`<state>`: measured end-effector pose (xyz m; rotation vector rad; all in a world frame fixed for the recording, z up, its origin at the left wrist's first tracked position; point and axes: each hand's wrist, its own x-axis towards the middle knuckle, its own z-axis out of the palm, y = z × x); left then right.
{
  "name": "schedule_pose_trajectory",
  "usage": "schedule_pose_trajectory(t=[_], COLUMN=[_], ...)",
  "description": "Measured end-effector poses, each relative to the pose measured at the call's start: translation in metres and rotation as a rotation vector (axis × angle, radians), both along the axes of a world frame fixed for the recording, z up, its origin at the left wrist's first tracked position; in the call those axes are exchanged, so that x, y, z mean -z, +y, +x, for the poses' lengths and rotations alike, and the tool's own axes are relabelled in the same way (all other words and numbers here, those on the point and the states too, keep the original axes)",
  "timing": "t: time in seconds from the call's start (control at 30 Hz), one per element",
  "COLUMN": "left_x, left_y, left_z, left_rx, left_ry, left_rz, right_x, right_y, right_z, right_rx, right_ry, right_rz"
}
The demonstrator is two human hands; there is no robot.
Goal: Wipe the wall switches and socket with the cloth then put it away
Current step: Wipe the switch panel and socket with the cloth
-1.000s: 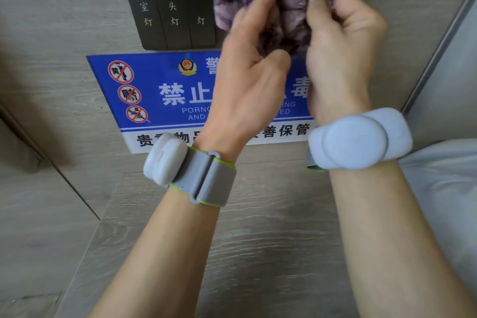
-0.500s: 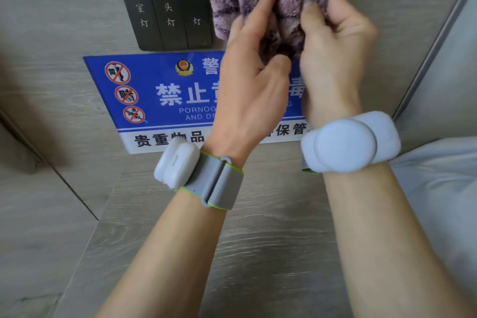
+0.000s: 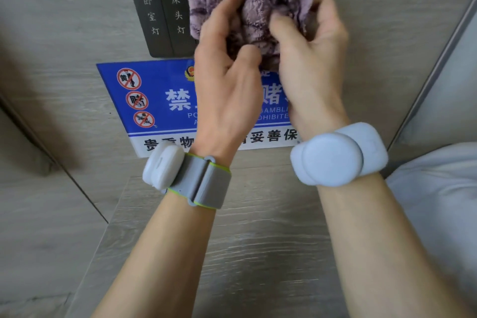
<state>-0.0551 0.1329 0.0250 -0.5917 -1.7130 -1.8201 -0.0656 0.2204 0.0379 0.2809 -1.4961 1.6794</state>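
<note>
Purple fluffy terry cloth (image 3: 258,8), bunched against the dark wall switch panel (image 3: 160,13), looks soft and light; left hand (image 3: 227,90) and right hand (image 3: 309,59) fingers pinch its folds, best gripped in a wad.

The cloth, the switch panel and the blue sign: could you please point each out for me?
cloth (image 3: 254,8), head view, on its bunched purple pile
switch panel (image 3: 157,13), head view, on a dark rocker
blue sign (image 3: 160,80), head view, on its blue field
</note>
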Motion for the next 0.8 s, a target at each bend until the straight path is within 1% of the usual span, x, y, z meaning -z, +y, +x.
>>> schedule_pose_trajectory(t=[0.07, 0.17, 0.23, 0.3, 0.37, 0.47, 0.53, 0.6, 0.67, 0.73, 0.8], left_x=[0.0, 0.0, -0.001, -0.001, -0.002, -0.002, 0.0, 0.004, 0.005, 0.003, 0.001], left_y=[0.001, 0.01, 0.01, 0.004, -0.003, -0.005, 0.002, 0.011, 0.012, 0.005, -0.002], left_z=[-0.001, 0.002, 0.003, 0.001, -0.001, -0.003, -0.003, -0.002, -0.001, -0.002, -0.004], left_rx=[-0.007, 0.062, 0.036, -0.087, -0.199, -0.247, -0.267, -0.22, -0.199, -0.249, -0.334], left_ry=[0.005, 0.006, 0.016, 0.032, 0.066, 0.054, 0.014, -0.032, -0.065, -0.075, -0.076], left_rz=[-0.031, -0.109, -0.146, -0.112, -0.003, 0.166, 0.143, 0.045, 0.001, 0.028, 0.077], right_x=[-0.001, 0.002, 0.004, 0.003, 0.001, 0.0, 0.002, 0.003, 0.002, 0.002, 0.002], right_y=[0.007, 0.027, 0.027, 0.016, 0.007, 0.009, 0.016, 0.02, 0.017, 0.009, 0.002], right_z=[0.0, -0.001, -0.002, -0.003, -0.003, 0.0, 0.0, -0.001, -0.001, -0.001, 0.001], right_rx=[0.028, 0.082, 0.087, 0.048, 0.003, 0.036, 0.091, 0.137, 0.115, 0.047, 0.029], right_ry=[0.009, 0.043, 0.045, 0.034, 0.004, -0.005, 0.015, 0.018, 0.007, -0.021, -0.054], right_rz=[-0.033, -0.134, -0.145, -0.112, -0.054, -0.034, -0.067, -0.098, -0.105, -0.066, -0.01])
